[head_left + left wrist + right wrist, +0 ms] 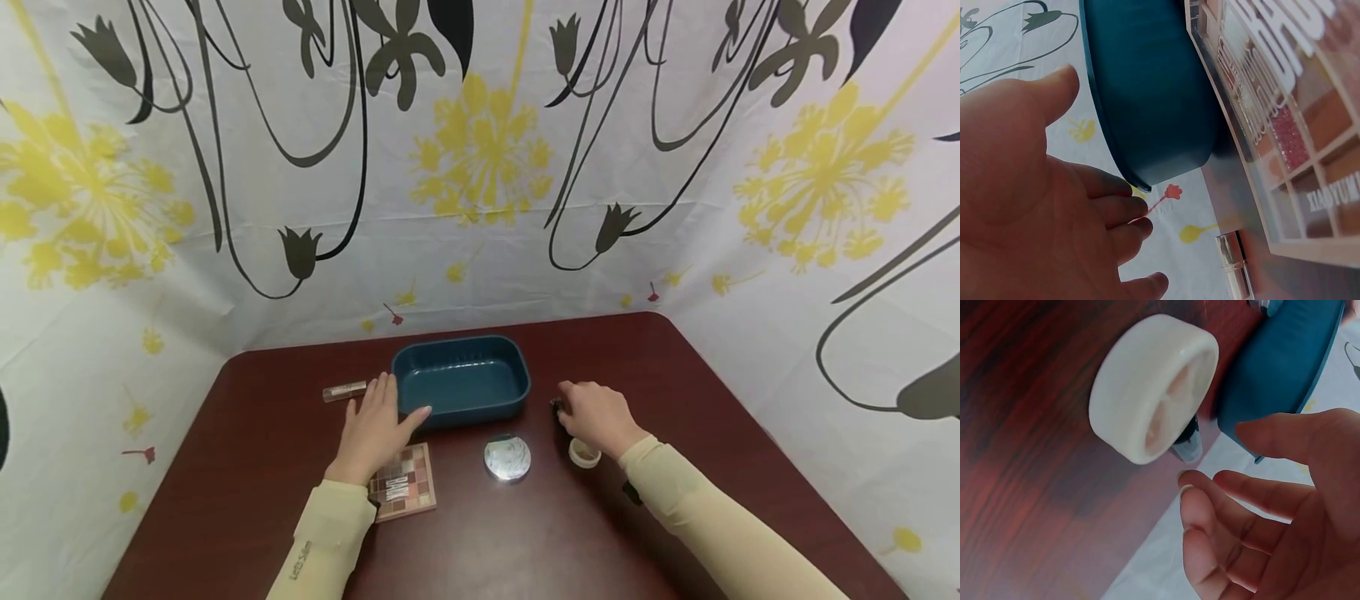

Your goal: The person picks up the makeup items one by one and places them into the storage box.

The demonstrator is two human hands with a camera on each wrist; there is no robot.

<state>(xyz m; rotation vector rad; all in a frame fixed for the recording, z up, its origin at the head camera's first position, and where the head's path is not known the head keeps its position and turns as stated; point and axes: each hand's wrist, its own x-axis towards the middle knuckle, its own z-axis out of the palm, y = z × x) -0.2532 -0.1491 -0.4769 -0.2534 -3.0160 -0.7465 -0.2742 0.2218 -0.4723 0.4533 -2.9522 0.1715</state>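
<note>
My left hand (pixel 372 429) has its fingers extended above the left end of a teal rectangular bin (pixel 459 417), thumb spread toward the bin's front corner. Partly beneath that hand lies an eyeshadow palette (pixel 420 482) with a clear printed lid. My right hand (pixel 597 415) reaches past a small round white jar (pixel 1125 394), its fingers loosely bent and nothing between them. Close to those fingertips is a small black item with a clear end (pixel 1190 445), mostly hidden behind the jar in the right wrist view.
A slim clear tube (pixel 345 392) lies left of the bin. In front of the bin sits a shiny round silver compact (pixel 507 458). The dark red table (pixel 270 450) meets a patterned white cloth (pixel 442 283) at its back and sides.
</note>
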